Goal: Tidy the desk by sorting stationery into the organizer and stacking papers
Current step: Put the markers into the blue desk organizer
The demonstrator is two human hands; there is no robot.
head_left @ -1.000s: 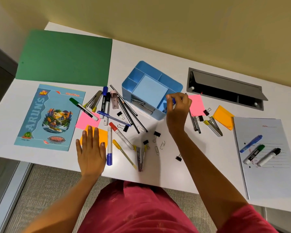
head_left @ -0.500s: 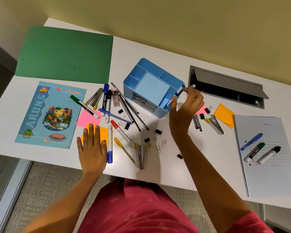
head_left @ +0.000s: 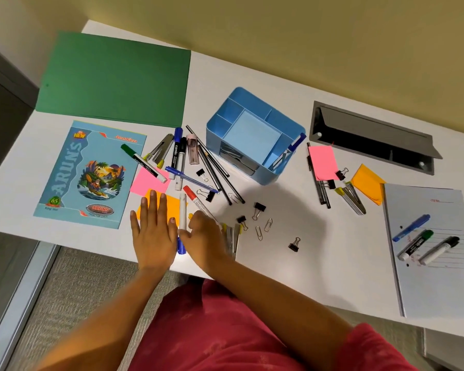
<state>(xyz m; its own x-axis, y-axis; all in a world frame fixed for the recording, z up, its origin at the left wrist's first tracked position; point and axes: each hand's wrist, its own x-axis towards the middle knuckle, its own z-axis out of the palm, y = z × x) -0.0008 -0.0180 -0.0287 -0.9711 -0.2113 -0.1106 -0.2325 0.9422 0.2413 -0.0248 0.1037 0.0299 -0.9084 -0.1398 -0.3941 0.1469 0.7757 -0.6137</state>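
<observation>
Down front: left hand flat on orange sticky note by desk edge.
Right hand: curled against white marker, grip unclear.
Organizer: mid-desk, blue pen inside.
Open room: right of hands.

Your notebook cover reads "ARUN'S" down its left side, "NEW" in yellow top left and "65" in a green badge bottom left. "ARUN'S" shows again in the oval logo at the bottom. You get "camlin" on the blue-capped marker next to the notebook and on the green-capped marker on the lined sheet. That sheet's red heading is too small to read.
</observation>
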